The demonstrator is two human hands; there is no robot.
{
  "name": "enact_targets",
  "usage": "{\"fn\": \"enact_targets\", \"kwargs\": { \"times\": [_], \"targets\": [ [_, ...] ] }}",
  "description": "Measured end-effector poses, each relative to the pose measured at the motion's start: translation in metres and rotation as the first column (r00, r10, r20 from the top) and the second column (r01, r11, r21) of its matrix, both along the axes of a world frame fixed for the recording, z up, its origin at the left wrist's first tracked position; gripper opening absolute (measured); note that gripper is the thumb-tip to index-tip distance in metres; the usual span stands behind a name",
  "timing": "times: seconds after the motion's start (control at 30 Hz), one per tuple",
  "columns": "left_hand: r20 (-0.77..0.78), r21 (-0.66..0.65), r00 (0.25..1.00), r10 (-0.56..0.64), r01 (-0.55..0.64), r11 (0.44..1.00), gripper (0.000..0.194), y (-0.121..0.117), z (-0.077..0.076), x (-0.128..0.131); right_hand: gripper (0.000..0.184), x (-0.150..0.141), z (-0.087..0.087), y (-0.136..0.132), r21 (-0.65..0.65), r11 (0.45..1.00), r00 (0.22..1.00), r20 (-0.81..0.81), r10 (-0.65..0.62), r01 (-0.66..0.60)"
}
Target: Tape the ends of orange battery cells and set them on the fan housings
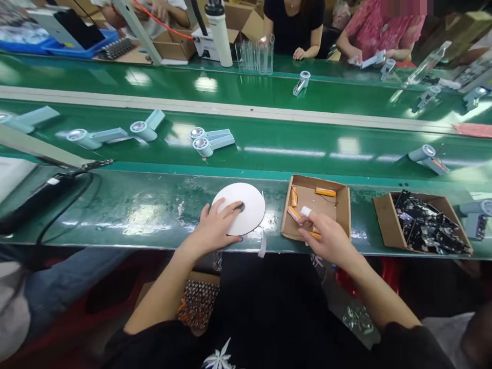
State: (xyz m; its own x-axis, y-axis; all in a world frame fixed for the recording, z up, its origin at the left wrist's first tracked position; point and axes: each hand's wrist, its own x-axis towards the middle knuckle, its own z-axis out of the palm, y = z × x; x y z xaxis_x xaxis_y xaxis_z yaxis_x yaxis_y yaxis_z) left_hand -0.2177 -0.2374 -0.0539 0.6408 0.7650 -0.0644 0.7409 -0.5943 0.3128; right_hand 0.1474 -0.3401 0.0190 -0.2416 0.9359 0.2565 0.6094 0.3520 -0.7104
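Observation:
My left hand (217, 224) lies spread over a flat white roll (249, 205), with fingertips by its dark centre hole and the thumb along its near edge. A short strip of white tape (262, 243) hangs from the roll over the bench edge. My right hand (326, 237) is inside a shallow cardboard box (346, 215), its thumb and fingers pinched at a small white piece (306, 211). Around those fingers lie orange battery cells (325, 192), one partly under the hand. Whether the white piece is attached to a battery, I cannot tell.
A cardboard box (378, 215) of black circuit boards (426, 225) stands at right. Several pale blue handheld fan bodies (203, 147) lie on the green conveyor (284, 143). A black cable (86, 187) runs along the left bench. Across the line, co-workers (294, 25) sit near clear tubes (255, 56).

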Motion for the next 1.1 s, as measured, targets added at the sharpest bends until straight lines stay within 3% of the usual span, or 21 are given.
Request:
{"fn": "enact_targets", "kwargs": {
  "times": [0.07,0.2,0.27,0.4,0.53,0.67,0.77,0.87,0.97,1.03,1.07,1.1],
  "targets": [
    [0.023,0.059,1.0,0.013,-0.014,0.998,0.07,-0.013,0.006,0.001,0.023,-0.014,-0.004,-0.008,-0.049,0.999,0.993,-0.12,-0.012,0.006],
    [0.214,0.255,0.976,0.033,-0.088,0.963,0.044,-0.037,0.024,0.007,0.072,-0.056,-0.007,-0.035,-0.349,0.937,0.899,-0.417,-0.134,-0.023],
    [0.226,0.279,0.972,0.064,-0.127,0.952,0.047,-0.04,0.029,0.01,0.083,-0.071,-0.009,-0.04,-0.43,0.898,0.88,-0.458,-0.127,-0.095],
    [0.0,0.18,0.994,0.107,-0.105,0.978,0.078,-0.031,0.025,0.018,0.069,-0.078,-0.016,-0.034,-0.386,0.913,0.891,-0.449,-0.065,-0.128],
    [-0.1,0.092,0.992,0.081,-0.072,0.993,0.08,-0.015,0.019,0.021,0.054,-0.069,-0.019,-0.029,-0.295,0.947,0.925,-0.38,0.005,-0.126],
    [-0.001,0.155,0.999,0.036,-0.035,0.987,0.073,-0.011,0.016,0.002,0.037,-0.055,-0.018,-0.036,-0.212,0.958,0.945,-0.304,0.124,-0.194],
    [0.175,0.247,0.979,0.105,-0.147,0.958,0.077,-0.019,0.015,-0.013,0.027,-0.05,-0.02,-0.044,-0.198,0.935,0.907,-0.367,0.207,-0.293],
    [0.351,0.365,0.934,0.072,-0.207,0.908,0.087,-0.034,0.018,-0.01,0.047,-0.056,-0.024,-0.048,-0.363,0.898,0.871,-0.49,0.044,-0.249],
    [0.416,0.425,0.905,-0.091,-0.105,0.899,0.087,-0.048,0.022,0.007,0.076,-0.069,-0.023,-0.043,-0.508,0.823,0.837,-0.542,-0.076,-0.255],
    [0.43,0.442,0.891,-0.146,-0.067,0.894,0.085,-0.052,0.024,0.015,0.05,-0.077,-0.02,-0.038,-0.477,0.822,0.855,-0.518,0.021,-0.31],
    [0.444,0.442,0.886,-0.135,-0.086,0.893,0.083,-0.052,0.024,0.017,0.03,-0.08,-0.02,-0.036,-0.437,0.835,0.873,-0.478,0.098,-0.334],
    [0.472,0.425,0.876,-0.098,-0.129,0.896,0.079,-0.051,0.023,0.018,0.023,-0.082,-0.02,-0.035,-0.396,0.845,0.888,-0.423,0.18,-0.36]
  ]
}}
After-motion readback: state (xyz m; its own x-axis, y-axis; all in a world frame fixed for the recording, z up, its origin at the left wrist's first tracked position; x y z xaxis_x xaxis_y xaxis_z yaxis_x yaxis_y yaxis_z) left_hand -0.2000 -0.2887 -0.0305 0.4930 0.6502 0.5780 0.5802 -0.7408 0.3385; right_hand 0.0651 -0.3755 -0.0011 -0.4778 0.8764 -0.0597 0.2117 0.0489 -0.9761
